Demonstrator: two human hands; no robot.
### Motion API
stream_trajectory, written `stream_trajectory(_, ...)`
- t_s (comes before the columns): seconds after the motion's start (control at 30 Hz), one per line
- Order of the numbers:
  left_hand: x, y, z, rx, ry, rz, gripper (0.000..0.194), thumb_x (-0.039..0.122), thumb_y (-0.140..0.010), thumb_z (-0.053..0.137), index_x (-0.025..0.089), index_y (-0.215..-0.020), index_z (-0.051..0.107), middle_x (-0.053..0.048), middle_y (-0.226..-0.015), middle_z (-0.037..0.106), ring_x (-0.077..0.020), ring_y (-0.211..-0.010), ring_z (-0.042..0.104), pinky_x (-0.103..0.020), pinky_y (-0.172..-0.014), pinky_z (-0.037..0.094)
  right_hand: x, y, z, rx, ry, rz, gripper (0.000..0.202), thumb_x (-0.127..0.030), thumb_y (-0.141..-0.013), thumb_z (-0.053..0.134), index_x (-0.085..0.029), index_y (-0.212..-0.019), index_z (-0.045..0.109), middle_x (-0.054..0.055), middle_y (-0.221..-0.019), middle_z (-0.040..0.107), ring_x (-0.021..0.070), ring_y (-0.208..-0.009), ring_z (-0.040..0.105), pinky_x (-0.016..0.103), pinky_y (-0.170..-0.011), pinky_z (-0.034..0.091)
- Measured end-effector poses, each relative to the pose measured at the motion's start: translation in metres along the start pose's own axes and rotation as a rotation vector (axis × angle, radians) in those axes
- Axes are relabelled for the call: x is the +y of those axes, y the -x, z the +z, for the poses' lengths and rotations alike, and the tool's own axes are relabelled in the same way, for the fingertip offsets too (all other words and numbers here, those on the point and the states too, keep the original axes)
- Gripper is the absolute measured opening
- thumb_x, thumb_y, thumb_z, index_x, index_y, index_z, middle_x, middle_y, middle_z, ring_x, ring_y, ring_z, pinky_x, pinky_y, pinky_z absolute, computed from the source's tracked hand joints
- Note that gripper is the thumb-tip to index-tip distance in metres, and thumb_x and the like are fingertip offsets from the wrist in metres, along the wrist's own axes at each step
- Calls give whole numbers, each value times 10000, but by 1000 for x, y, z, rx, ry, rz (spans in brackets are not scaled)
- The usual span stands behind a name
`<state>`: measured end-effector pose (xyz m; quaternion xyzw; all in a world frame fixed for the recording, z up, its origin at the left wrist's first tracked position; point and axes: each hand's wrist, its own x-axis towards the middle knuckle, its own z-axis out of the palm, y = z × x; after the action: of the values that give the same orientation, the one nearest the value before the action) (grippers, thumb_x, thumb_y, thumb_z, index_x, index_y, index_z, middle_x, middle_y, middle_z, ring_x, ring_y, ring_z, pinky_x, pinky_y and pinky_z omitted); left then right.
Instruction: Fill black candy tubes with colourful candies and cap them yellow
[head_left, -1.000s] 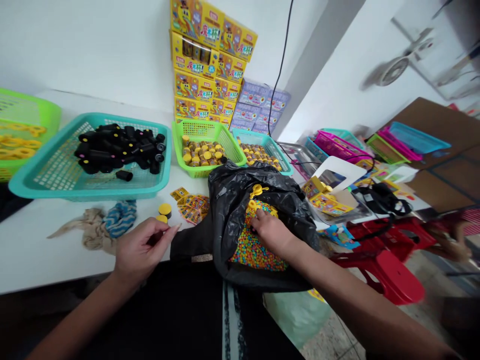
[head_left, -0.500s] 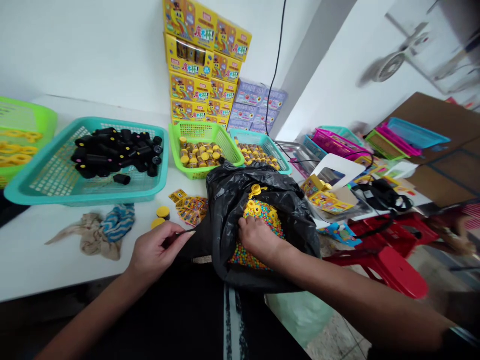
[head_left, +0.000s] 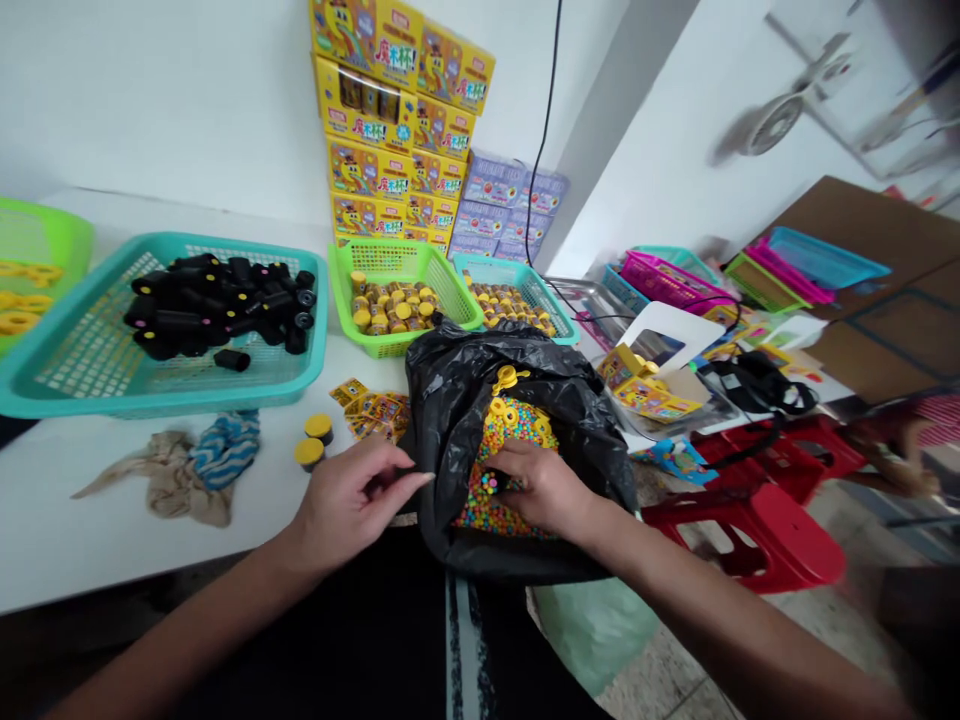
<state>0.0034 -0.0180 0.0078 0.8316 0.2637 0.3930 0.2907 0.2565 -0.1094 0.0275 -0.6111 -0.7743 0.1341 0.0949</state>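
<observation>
A black plastic bag (head_left: 450, 400), its mouth wide, holds many small multicoloured balls (head_left: 469, 515), with several yellow plastic pieces (head_left: 510, 378) on top. My left hand (head_left: 360, 500) pinches the bag's left edge between thumb and fingers. My right hand (head_left: 544, 485) is inside the mouth, closed around a small black cup (head_left: 491, 480). Coloured balls show at the cup's opening, and my fingers hide most of its body. Left of the bag lie small printed packets (head_left: 375, 410) and two yellow-lidded jars (head_left: 319, 428).
A teal basket (head_left: 300, 375) of black containers (head_left: 217, 300) stands at left. Behind the bag are a green basket (head_left: 375, 345) of yellow-lidded jars and stacked yellow boxes (head_left: 367, 165). A cloth (head_left: 225, 450) lies in front. Red stools (head_left: 780, 535) stand at right.
My right hand has lifted and turned within the bag, bringing the black cup with coloured balls into sight. My left hand has shifted right along with the bag's edge.
</observation>
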Motion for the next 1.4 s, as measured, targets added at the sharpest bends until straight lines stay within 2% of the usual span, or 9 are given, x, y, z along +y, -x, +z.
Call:
stream_trajectory(0.17, 29, -23, 28, -138, 66, 166, 211, 297, -857, 648, 165, -1021, 645, -44, -861, 624, -149, -780, 598, -257, -688, 485, -12, 10, 0, 343, -364, 42, 292, -225, -759, 761, -195, -1037, 679, 44, -922, 719, 187, -866, 667, 300, -805, 504)
stream_trajectory(0.37, 45, -34, 55, -291, 291, -11, 334, 263, -820, 676, 191, -1141, 619, -59, -990, 655, -176, -860, 623, -281, -732, 518, -27, 15, 15, 571, -341, 58, 134, -204, -760, 680, -195, -886, 636, 26, -762, 672, 175, -697, 635, 280, -650, 493)
stream_trajectory(0.47, 45, -32, 58, -321, 476, -174, 291, 257, -811, 678, 200, -1095, 645, -40, -962, 664, -153, -792, 624, -251, -665, 511, -31, 20, 14, 529, -219, 77, 168, -177, -775, 628, -183, -942, 612, 56, -813, 658, 199, -758, 629, 302, -683, 501)
stream_trajectory(0.63, 43, -33, 55, -298, 669, -399, 283, 326, -793, 697, 189, -1029, 621, -23, -902, 666, -156, -780, 622, -249, -642, 514, -7, 16, -14, 141, -19, 225, 291, -205, -832, 627, -181, -1120, 592, 76, -1061, 651, 176, -975, 634, 252, -853, 489)
stream_trajectory(0.77, 41, -33, 57, -329, 631, -401, 286, 363, -785, 702, 182, -983, 604, -8, -826, 635, -132, -677, 581, -232, -555, 480, 32, -6, -22, 13, 245, 541, 215, -169, -878, 544, -87, -1058, 630, 196, -1075, 641, 275, -966, 660, 345, -823, 496)
stream_trajectory(0.9, 39, -31, 58, -346, 597, -362, 284, 368, -765, 722, 174, -933, 602, 5, -771, 610, -118, -636, 553, -232, -550, 459, 52, -25, -11, 2, 279, 620, 217, -162, -850, 584, -55, -1033, 630, 245, -1008, 664, 334, -914, 683, 383, -756, 512)
stream_trajectory(1.1, 39, -32, 56, -336, 634, -369, 296, 323, -726, 760, 175, -918, 591, 15, -772, 611, -110, -647, 546, -228, -573, 447, 43, -15, -16, 154, 185, 544, 263, -74, -818, 583, -112, -1076, 616, 169, -1031, 683, 261, -915, 680, 330, -777, 505)
stream_trajectory(1.27, 37, -36, 57, -314, 545, -336, 288, 325, -727, 759, 181, -915, 595, 2, -802, 631, -116, -651, 552, -228, -565, 434, 26, 1, -23, 353, 5, 468, 58, -174, -842, 619, -187, -794, 650, 37, -829, 694, 163, -799, 663, 259, -736, 507)
stream_trajectory(1.4, 35, -41, 58, -335, 415, -315, 262, 338, -740, 745, 185, -892, 596, 12, -761, 624, -118, -626, 539, -233, -560, 416, 9, 9, -24, 577, -644, 427, 56, -188, -718, 724, -199, -731, 670, -10, -677, 665, 136, -618, 624, 254, -591, 499)
